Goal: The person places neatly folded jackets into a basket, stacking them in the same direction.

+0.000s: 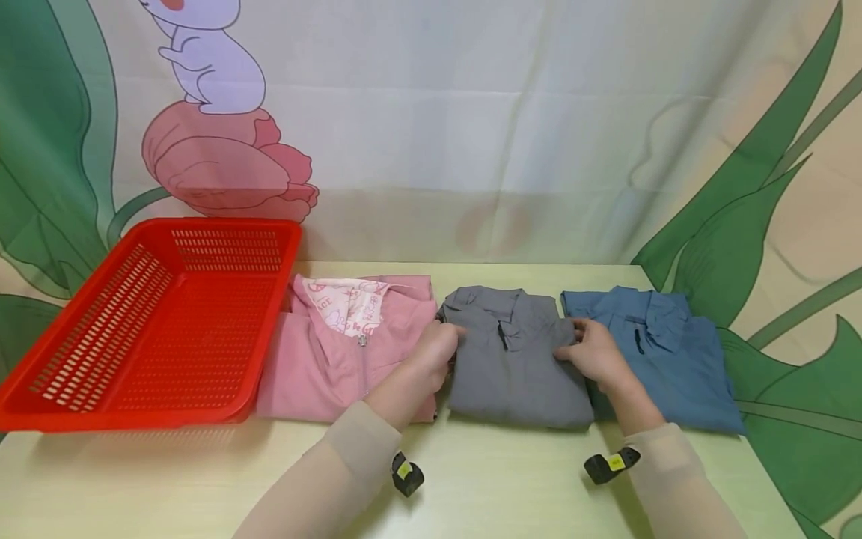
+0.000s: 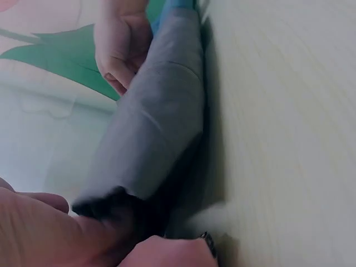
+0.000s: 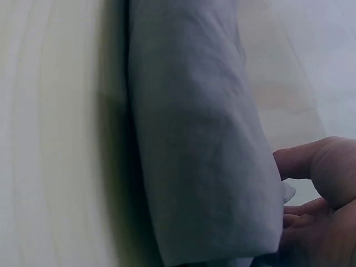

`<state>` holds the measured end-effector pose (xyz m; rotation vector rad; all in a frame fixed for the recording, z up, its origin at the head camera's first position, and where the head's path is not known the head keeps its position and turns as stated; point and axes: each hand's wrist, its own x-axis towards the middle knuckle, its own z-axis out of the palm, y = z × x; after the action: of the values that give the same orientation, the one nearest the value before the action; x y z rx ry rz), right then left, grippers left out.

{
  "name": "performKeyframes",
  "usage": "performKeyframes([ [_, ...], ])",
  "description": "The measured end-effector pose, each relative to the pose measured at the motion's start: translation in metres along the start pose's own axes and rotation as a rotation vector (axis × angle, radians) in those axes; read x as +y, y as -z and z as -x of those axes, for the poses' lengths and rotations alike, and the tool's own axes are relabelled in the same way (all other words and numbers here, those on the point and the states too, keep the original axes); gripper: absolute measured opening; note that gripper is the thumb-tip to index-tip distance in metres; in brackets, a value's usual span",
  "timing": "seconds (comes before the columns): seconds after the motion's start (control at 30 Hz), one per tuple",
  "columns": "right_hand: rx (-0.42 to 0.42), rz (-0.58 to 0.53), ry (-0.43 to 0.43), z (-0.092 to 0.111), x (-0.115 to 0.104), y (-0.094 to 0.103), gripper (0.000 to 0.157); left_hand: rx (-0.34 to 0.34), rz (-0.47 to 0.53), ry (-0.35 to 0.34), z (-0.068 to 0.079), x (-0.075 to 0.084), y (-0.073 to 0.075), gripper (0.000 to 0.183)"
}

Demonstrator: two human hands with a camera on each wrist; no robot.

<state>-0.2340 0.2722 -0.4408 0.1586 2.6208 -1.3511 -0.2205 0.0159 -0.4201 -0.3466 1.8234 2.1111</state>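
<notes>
A folded grey jacket [image 1: 518, 374] with a collar and a short black zip pull lies on the table. My left hand [image 1: 439, 350] grips its left edge; the fingertips are partly hidden under the cloth. In the left wrist view the left thumb [image 2: 39, 228] lies along a dark part of the jacket's end. At the opposite edge my right hand [image 1: 595, 352] pinches the jacket's side, thumb on the cloth. The right wrist view has the right fingers [image 3: 306, 214] bent beside the grey fold, partly hidden behind it.
A folded pink jacket [image 1: 397, 326] with a printed lining lies left of the grey one. To the right is a folded blue jacket [image 1: 687, 382]. A red plastic basket [image 1: 289, 262] stands at the left on the pale table [image 1: 498, 486]. A printed curtain [image 1: 417, 135] hangs behind.
</notes>
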Motion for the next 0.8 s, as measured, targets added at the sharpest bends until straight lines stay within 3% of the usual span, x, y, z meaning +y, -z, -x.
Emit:
performKeyframes([
  [0.13, -0.006, -0.009, -0.004, 0.002, 0.000, 0.001, 0.076, 0.004, 0.018, 0.016, -0.004, -0.003, 0.002, 0.039],
  [0.23, -0.007, -0.005, 0.000, 0.004, -0.001, 0.002, 0.075, 0.003, 0.024, 0.033, -0.004, -0.004, 0.002, 0.034],
  [0.37, -0.001, -0.013, 0.013, 0.004, 0.000, 0.002, 0.070, -0.026, 0.026, 0.051, -0.003, -0.003, 0.002, 0.038],
  [0.53, 0.009, -0.049, 0.025, 0.002, 0.004, 0.003, 0.068, -0.082, 0.097, 0.109, -0.003, -0.004, 0.005, 0.036],
  [0.8, -0.018, -0.119, 0.058, 0.007, 0.002, 0.008, 0.072, -0.164, 0.205, 0.113, -0.004, -0.007, 0.014, 0.044],
])
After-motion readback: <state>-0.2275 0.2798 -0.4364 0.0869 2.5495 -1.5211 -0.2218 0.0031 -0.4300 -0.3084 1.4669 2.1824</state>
